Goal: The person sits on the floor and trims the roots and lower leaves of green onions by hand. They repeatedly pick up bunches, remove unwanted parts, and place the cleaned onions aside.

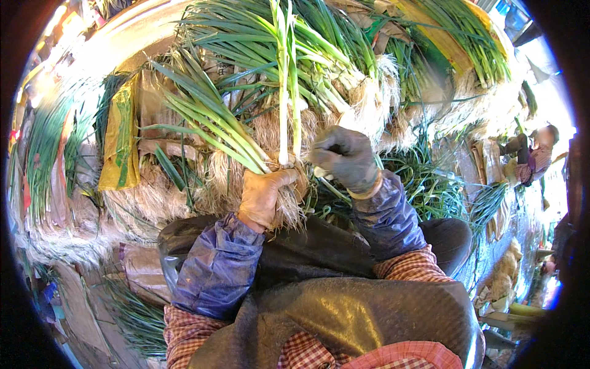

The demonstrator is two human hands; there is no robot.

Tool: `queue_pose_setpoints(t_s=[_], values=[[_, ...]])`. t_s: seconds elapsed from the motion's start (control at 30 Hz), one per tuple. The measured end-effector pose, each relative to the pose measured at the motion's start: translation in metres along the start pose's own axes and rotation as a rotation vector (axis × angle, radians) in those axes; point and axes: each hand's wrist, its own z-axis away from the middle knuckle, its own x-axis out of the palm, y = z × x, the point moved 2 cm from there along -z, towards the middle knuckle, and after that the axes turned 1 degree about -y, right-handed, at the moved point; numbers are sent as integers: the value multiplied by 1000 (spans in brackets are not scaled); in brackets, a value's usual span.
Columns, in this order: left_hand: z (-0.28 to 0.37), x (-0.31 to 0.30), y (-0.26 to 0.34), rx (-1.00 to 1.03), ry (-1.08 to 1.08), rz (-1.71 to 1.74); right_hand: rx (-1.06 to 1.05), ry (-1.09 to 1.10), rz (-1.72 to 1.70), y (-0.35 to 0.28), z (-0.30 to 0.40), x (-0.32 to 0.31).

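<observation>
My left hand (263, 197), in a tan glove, grips a few green onions (230, 131) close to their root end. Their leaves fan out to the upper left, and pale stringy roots (289, 211) hang beside the palm. Two stripped, whitish-green stalks (283, 101) stand upright just above that fist. My right hand (345, 159), in a dark soiled glove, is beside the stalk bases with its fingers curled. A small white piece shows under those fingers; whether they pinch it is unclear.
Large green onion bundles (341, 69) with shaggy roots lie ahead. A yellow printed sack (120, 138) lies among bundles at left. Loose leaves (424, 184) heap beyond my right forearm. A dark apron (332, 309) covers my lap. Another person (537, 159) sits at far right.
</observation>
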Motion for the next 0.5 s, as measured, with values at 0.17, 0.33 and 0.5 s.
queue_pose_setpoints(t_s=[0.17, 0.33, 0.5], values=[[2, 1, 0, -59, -125, 163, -182, 45, -194, -12, -1, -20], [0, 1, 5, -183, -243, 130, -158, 196, 256, -10, -19, -37], [-2, -3, 0, -103, -89, -112, 56, -74, 665, 4, -20, -11]])
